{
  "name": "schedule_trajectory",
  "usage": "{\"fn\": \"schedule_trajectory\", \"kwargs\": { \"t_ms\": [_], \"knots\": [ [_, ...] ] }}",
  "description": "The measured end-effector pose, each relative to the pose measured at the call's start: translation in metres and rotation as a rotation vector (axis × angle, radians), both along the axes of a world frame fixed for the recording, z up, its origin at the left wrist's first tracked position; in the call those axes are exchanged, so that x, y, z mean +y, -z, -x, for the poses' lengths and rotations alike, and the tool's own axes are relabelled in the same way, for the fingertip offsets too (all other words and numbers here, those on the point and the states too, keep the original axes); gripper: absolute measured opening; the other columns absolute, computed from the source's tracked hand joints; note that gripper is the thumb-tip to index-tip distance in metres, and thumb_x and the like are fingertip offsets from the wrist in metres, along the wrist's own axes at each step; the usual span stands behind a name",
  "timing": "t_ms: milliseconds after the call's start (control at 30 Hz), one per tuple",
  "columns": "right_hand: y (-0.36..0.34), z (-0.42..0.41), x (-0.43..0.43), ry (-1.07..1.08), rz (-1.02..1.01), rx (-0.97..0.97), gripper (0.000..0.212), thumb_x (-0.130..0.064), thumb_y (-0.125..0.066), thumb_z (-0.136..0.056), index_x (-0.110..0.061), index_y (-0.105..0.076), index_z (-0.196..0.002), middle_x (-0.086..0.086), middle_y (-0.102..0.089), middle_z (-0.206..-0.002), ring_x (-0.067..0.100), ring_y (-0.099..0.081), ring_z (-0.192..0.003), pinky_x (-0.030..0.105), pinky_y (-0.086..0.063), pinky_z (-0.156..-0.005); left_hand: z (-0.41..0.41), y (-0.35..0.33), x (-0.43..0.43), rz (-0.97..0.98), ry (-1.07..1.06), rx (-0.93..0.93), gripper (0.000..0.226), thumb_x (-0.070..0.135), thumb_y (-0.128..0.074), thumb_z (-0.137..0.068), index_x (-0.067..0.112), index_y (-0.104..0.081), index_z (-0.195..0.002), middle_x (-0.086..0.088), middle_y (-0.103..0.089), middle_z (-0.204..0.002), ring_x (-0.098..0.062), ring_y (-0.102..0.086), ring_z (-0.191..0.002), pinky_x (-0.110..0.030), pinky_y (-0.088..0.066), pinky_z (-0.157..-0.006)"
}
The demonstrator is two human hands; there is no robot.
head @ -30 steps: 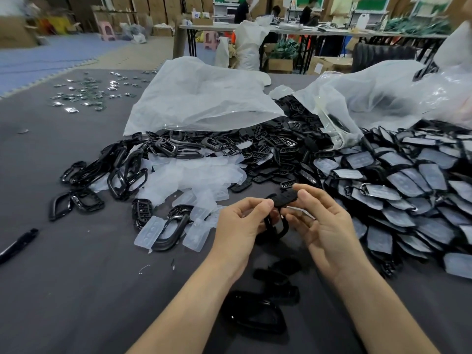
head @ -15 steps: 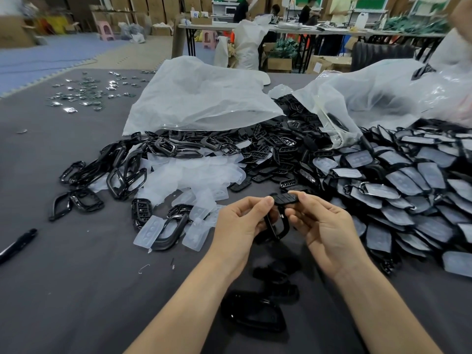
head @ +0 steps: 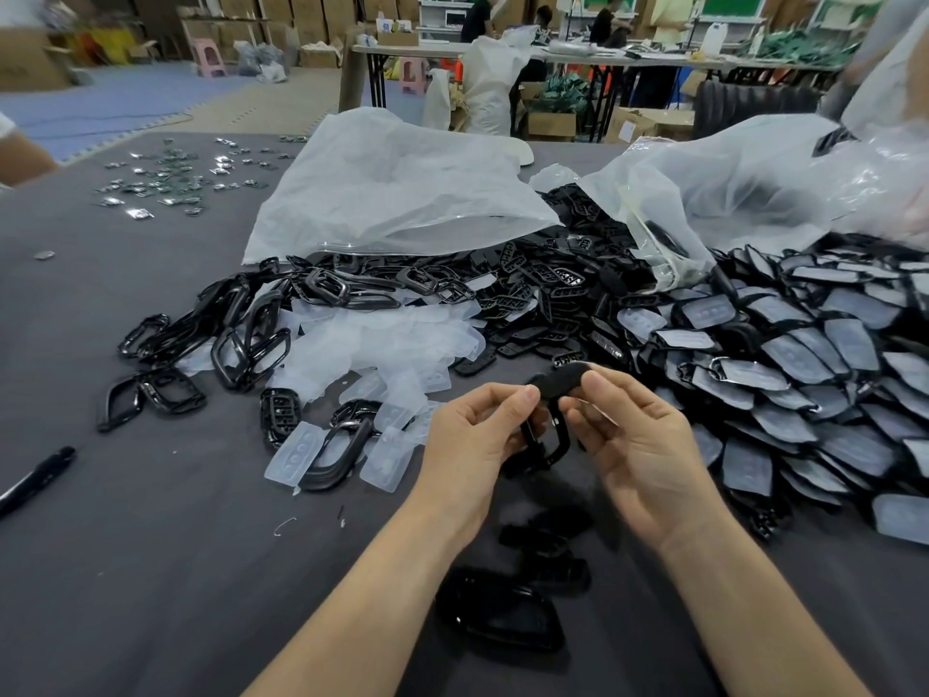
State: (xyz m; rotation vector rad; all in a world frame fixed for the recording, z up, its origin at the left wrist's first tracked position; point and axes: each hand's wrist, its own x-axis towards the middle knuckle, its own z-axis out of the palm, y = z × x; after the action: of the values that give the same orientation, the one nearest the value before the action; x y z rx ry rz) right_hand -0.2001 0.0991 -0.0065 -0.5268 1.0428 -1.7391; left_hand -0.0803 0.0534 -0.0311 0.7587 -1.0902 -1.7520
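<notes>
black frame [head: 562, 440] partly behind left hand [head: 467, 440]; pen [head: 37, 477] cropped at edge

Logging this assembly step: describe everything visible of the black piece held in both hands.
The black piece looks like plastic: a matte oblong pad above, a glossy open frame hanging below. It is held above the grey table, pinched at its top by the left hand and the right hand. Whether pad and frame are joined cannot be told.

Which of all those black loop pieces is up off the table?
The black loop pinched between the left hand and right hand; every other loop lies on the grey table or in the heaps.
</notes>
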Motion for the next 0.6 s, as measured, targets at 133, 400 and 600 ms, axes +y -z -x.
{"fn": "schedule_trajectory", "kwargs": {
  "t_ms": [133, 400, 600],
  "knots": [
    [0.003, -0.007, 0.001, 0.071, 0.046, 0.167, 0.009, -0.012, -0.07, -0.064, -0.017, -0.074, -0.071, 0.003, -0.071, -0.071, 0.01, -0.065, -0.062, 0.018, -0.053, -0.059, 0.002, 0.002, 0.0, 0.052, -0.021, -0.074, 0.009, 0.021, -0.071, -0.079, 0.012, -0.072, -0.08, -0.009, -0.073, -0.081, -0.02, -0.068, -0.078, -0.029, -0.056, -0.077],
    [0.002, 0.006, 0.001, 0.229, -0.091, 0.293, 0.019, 0.003, -0.059, -0.088, -0.011, -0.066, -0.077, -0.001, -0.068, -0.062, 0.01, -0.064, -0.055, 0.019, -0.056, -0.058, 0.002, 0.001, -0.001, 0.056, -0.082, -0.027, 0.031, -0.002, -0.059, -0.09, 0.02, -0.077, -0.079, -0.003, -0.075, -0.086, -0.013, -0.071, -0.086, -0.025, -0.057, -0.081],
    [0.009, 0.003, 0.003, -0.006, -0.175, 0.353, 0.017, 0.001, -0.059, -0.089, -0.009, -0.073, -0.089, 0.008, -0.075, -0.088, 0.015, -0.069, -0.077, 0.019, -0.054, -0.06, 0.003, 0.002, -0.002, 0.022, -0.067, 0.021, 0.037, -0.006, -0.056, -0.091, 0.021, -0.079, -0.082, -0.007, -0.076, -0.092, -0.017, -0.072, -0.089, -0.025, -0.057, -0.076]
  ]
}}
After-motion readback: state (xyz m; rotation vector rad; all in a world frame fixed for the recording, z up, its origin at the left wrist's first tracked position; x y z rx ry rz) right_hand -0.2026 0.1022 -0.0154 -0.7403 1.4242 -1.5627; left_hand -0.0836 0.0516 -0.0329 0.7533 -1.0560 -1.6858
